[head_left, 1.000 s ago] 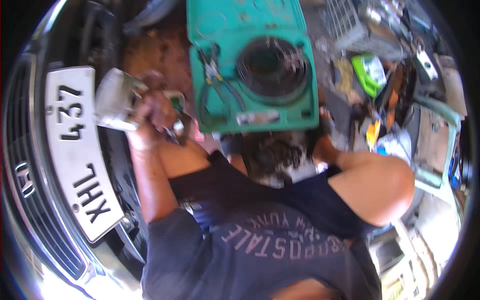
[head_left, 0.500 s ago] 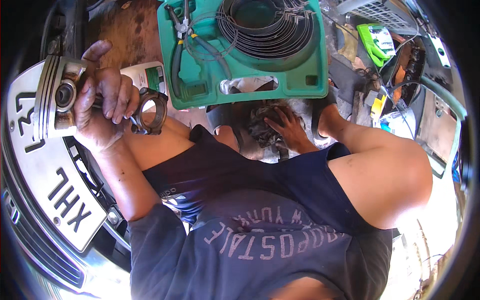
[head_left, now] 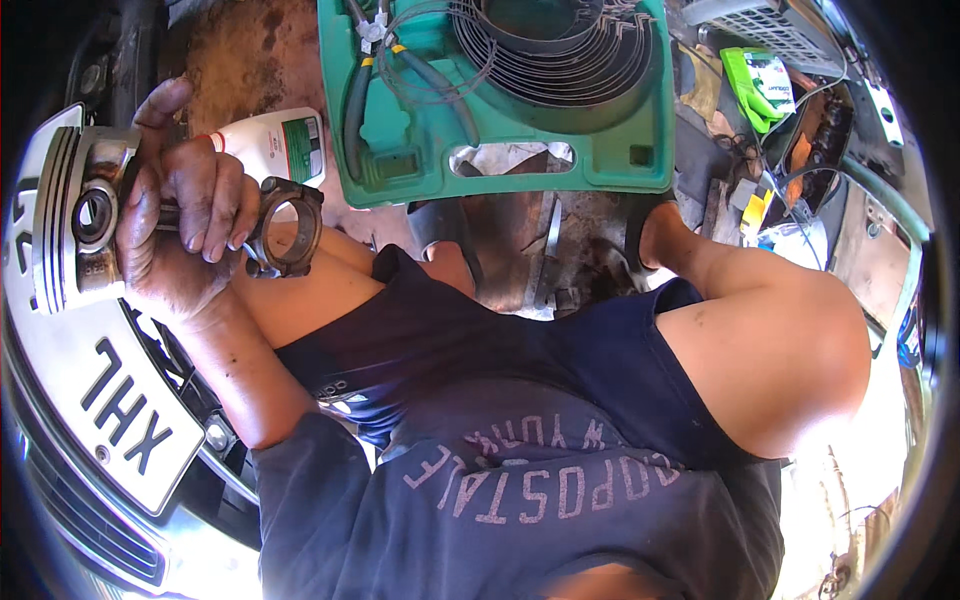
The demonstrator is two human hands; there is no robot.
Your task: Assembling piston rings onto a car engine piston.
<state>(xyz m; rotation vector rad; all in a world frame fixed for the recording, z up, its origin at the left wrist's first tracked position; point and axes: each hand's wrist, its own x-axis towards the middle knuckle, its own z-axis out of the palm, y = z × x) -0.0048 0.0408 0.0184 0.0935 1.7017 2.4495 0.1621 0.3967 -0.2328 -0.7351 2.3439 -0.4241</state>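
My left hand (head_left: 195, 205) is raised at the left, its fingers wrapped around the rod of an engine piston (head_left: 95, 215). The silver piston head with its ring grooves sticks out to the left of the hand. On the other side shows the round, open big end of the connecting rod (head_left: 287, 228). The thumb and forefinger side of the hand points away from me. My right hand is not visible.
Ahead lies an open green tool case (head_left: 610, 178) with black metal bands (head_left: 560, 90) and ring pliers (head_left: 362, 95). Beside it is a white bottle (head_left: 262, 145). A licence plate (head_left: 130, 420) stands at the left, a green packet (head_left: 757, 90) far right.
My right hand, earlier on a dark crumpled rag between my feet, has left the view, and the rag is gone from there. The piston has moved slightly left and toward me.
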